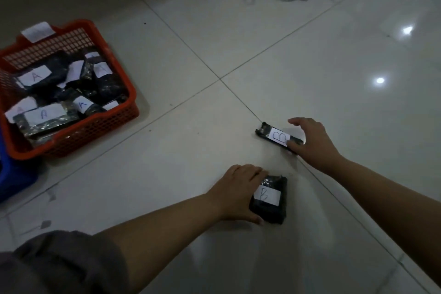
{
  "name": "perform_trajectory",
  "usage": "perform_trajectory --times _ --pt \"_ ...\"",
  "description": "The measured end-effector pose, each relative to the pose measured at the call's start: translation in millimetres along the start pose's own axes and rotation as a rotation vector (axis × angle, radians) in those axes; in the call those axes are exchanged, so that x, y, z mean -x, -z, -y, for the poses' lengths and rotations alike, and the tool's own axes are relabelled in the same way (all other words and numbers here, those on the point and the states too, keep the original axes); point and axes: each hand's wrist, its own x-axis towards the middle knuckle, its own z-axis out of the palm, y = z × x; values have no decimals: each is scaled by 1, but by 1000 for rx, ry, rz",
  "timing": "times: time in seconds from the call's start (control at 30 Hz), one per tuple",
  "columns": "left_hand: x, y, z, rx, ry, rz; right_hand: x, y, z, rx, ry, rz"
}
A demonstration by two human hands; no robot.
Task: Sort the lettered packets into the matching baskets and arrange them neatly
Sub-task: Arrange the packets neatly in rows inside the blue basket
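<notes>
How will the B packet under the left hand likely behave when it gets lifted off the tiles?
The near B packet looks like crinkled foil, so probably floppy, not stiff. It lies flat, unlikely to roll. The glossy floor may let it slide under the left hand.

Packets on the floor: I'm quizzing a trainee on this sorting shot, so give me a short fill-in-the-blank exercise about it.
1. The packet under the left hand carries the letter ___.
2. The packets in the red basket carry the letter ___.
3. The right hand rests on the far packet, which lies on the tiled ___.
4. The near packet lies ___ the red basket.

Missing words: B; A; floor; outside
</notes>
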Motion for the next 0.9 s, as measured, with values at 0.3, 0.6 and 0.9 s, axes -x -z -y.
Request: perform_trajectory --times 0.3,0.6,0.9 --pt "27 25 43 13 78 -234 -24 -40 12 345 32 125" --pt "142 130 101 -41 257 -408 -26 -54 111 25 199 51" --pt "338 212 168 -167 598 -819 -25 -86 319 -110 421 102"
